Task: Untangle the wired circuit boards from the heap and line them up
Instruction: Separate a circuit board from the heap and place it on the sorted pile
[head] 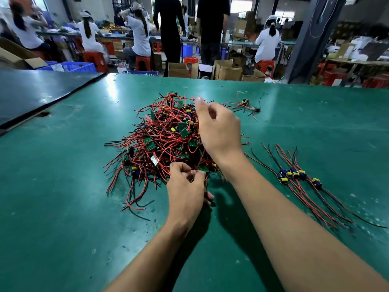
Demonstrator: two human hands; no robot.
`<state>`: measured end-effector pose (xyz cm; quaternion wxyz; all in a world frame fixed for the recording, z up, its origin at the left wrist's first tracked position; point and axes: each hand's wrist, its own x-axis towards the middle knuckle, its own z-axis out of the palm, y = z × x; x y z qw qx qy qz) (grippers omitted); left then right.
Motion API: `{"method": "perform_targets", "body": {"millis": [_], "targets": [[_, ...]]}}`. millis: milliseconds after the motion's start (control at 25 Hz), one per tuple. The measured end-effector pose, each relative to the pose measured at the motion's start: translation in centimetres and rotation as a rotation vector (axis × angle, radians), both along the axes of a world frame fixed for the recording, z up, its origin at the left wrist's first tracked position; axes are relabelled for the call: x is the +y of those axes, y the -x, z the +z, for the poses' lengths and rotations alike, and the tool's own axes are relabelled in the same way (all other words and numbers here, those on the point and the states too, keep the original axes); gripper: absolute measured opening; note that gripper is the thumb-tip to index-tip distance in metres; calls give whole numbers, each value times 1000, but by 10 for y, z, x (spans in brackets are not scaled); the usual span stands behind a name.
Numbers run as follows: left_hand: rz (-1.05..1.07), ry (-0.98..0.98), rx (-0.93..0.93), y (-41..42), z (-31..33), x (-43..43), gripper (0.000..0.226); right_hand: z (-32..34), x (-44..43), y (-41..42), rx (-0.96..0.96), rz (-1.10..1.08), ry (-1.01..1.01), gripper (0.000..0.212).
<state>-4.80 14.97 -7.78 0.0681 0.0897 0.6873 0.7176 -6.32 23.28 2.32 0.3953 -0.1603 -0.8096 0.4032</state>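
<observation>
Head view, nearest first: the left hand (187, 186) sat at the near edge of the heap (160, 140). Its thumb and fingers were curled into a pinch on what looked like a small green board (203, 168) or the wires at it; the fingers hid the exact hold. To its right on the green table (63, 186), apart from the heap, lay the row (294, 175) of boards, side by side. Their red and black wires ran on a slant from far-left to near-right. Farther in, the right hand (219, 127) hung raised over the heap's right side, fingers loosely curled; whether it held a thin wire could not be told. Beyond it a few loose boards (246, 103) lay alone. By my judgement the pinched board would have to travel rightward to the row and be laid along that same slant. The right hand was the nearer of the two to it.
</observation>
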Motion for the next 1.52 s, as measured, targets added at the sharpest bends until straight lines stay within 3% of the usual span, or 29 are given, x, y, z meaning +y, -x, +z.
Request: {"method": "perform_targets", "body": {"millis": [80,200,320,720,920,1160,1320,1520], "targets": [[-6,39,17,1,-2,1,15,0,-2,13,-267,-6,-1,59],[-26,34,26,1,-3,2,13,-20,-3,20,-491,-65,-140,44],[-43,49,39,2,-2,1,10,-30,3,16,-435,-78,-94,30],[-152,-9,61,-3,1,-1,10,-59,60,-67,-108,161,545,11],[-179,100,149,-6,-1,2,14,-82,65,-102,-86,285,927,19],[-367,41,97,-12,4,4,25,-85,55,-101,-57,424,973,13],[-427,54,118,-11,2,4,15,-87,52,-100,-72,449,1038,7],[-466,45,84,-9,1,1,12,-86,58,-102,-70,395,970,20]]}}
